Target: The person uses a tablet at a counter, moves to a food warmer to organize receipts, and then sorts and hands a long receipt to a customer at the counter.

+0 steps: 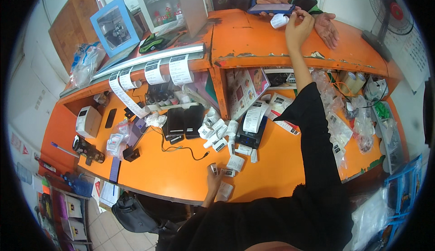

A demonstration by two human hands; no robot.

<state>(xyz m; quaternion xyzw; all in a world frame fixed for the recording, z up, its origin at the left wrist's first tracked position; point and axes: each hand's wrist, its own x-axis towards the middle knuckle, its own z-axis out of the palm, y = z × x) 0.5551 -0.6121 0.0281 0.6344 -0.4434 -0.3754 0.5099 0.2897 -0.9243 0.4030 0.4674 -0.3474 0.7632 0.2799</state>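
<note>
Toward the upper right of the frame, the worker's right hand (300, 28) reaches over the counter (247, 36), fingers bent and narrow, beside a phone (272, 8) at the hands of a person (326, 28) opposite; whether it grips anything, I cannot tell. A curled slip (279, 21) sits just by the phone, and a careless brush could knock it loose. At lower centre, the left hand (213, 178) is closed around a small receipt (214, 168); the similar loose receipts (219, 128) above it could easily get mixed up. One slip near the desk's front edge (224, 190) might drop if the left forearm drags it, and the wide black sleeve (308, 108) could sweep papers by the printer (248, 138).
</note>
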